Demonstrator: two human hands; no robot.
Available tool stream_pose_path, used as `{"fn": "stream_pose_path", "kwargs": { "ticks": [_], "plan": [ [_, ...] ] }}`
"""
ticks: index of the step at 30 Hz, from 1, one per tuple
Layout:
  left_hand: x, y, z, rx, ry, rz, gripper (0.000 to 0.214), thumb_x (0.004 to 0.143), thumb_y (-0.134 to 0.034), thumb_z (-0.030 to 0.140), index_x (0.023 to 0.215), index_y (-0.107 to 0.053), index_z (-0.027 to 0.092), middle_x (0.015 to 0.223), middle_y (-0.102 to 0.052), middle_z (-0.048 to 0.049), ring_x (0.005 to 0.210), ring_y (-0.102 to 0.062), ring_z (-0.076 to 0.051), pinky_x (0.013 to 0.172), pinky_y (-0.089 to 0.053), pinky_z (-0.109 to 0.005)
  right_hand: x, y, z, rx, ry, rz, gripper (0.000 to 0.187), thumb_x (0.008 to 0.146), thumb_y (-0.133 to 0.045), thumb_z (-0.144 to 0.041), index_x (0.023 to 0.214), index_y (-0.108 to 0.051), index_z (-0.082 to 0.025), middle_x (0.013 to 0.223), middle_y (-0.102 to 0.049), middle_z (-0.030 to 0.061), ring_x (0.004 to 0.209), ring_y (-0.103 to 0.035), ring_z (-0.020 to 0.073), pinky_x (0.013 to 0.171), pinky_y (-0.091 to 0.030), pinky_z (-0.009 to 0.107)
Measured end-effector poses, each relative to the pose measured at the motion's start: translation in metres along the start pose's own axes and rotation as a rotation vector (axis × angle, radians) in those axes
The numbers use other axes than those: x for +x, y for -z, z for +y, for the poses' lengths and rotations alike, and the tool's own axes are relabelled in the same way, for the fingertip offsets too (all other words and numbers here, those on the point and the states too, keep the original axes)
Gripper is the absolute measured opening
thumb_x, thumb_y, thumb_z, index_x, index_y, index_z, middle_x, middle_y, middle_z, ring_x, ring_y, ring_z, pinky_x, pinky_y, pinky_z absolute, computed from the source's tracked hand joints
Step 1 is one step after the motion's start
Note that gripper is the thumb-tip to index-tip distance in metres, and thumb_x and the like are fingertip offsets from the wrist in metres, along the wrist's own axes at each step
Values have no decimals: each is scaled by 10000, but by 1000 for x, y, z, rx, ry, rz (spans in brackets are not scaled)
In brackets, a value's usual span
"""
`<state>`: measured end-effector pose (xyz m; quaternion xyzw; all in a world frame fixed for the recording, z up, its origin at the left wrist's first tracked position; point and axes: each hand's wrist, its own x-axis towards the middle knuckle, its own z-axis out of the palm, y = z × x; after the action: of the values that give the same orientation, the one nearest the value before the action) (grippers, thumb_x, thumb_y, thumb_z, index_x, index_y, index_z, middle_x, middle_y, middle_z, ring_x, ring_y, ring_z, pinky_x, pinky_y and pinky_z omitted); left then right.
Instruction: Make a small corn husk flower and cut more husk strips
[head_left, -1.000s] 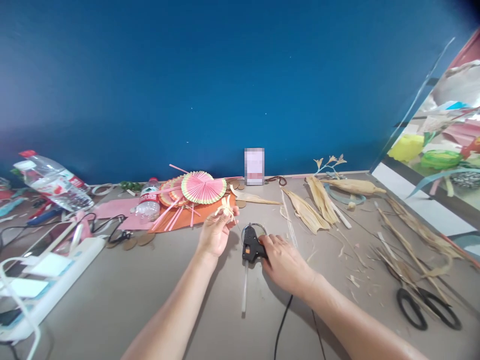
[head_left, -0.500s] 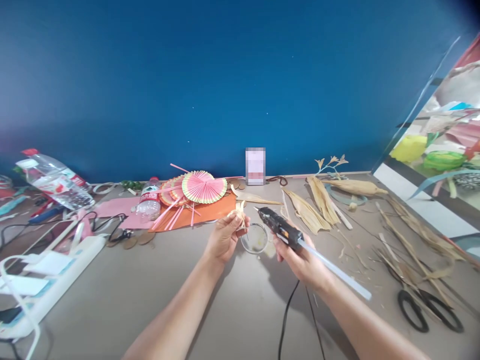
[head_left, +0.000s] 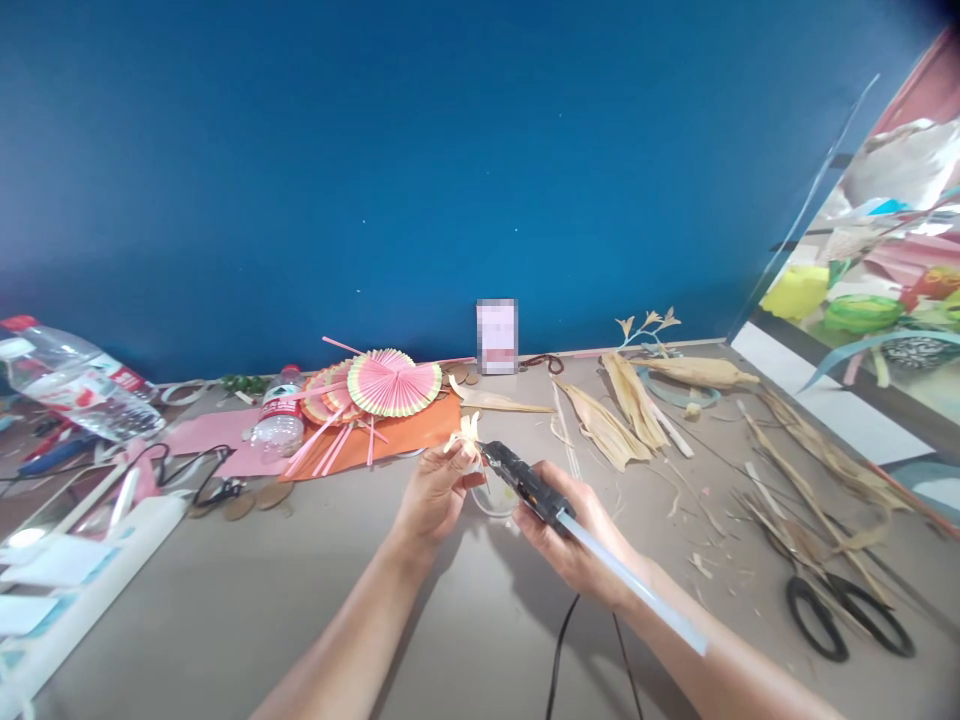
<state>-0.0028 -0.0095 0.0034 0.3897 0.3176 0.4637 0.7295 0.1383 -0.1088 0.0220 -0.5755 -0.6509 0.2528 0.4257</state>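
Observation:
Pinched in my left hand (head_left: 435,490) is a small pale corn-husk flower (head_left: 466,430), its petals sticking up above the fingertips. My right hand (head_left: 574,525) is wrapped round a black hot glue gun (head_left: 521,478), and a long clear glue stick (head_left: 637,580) juts from its back end. The gun's nozzle is at the flower's right side; whether they touch I cannot tell. Below both hands a round clear dish (head_left: 495,498) is partly hidden. A black cord (head_left: 559,650) hangs beneath the gun.
Dried corn husks (head_left: 611,425) and black-handled scissors (head_left: 817,610) lie to the right. Pink paper fans (head_left: 394,383) rest on orange paper (head_left: 416,440) at the back. Plastic bottles (head_left: 75,385) and a white power strip (head_left: 97,590) are on the left. A blue wall (head_left: 450,180) rises behind.
The glue gun has moved left, bringing its nozzle from a gap away to the husk flower. The flower's petals look more spread toward the camera. The whole view has shifted slightly.

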Motion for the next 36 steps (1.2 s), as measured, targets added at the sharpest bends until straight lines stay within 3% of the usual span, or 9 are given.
{"fn": "stream_pose_path", "kwargs": {
  "ticks": [19, 36],
  "plan": [
    [1, 2, 0, -1, 12, 4, 207, 505, -759, 281, 599, -624, 155, 614, -573, 28, 556, -549, -79, 490, -483, -195, 0, 0, 1, -30, -9, 1, 155, 785, -464, -333, 729, -417, -196, 617, -458, -16, 538, -402, 106, 477, -331, 207],
    [1, 3, 0, 52, -20, -120, 162, 600, -712, 279, 587, -627, 143, 612, -545, 22, 571, -534, -70, 495, -486, -174, 0, 2, -1, -60, -11, 17, 188, 787, -448, -343, 692, -380, -196, 607, -438, -17, 519, -376, 99, 468, -323, 210]
  ]
}}
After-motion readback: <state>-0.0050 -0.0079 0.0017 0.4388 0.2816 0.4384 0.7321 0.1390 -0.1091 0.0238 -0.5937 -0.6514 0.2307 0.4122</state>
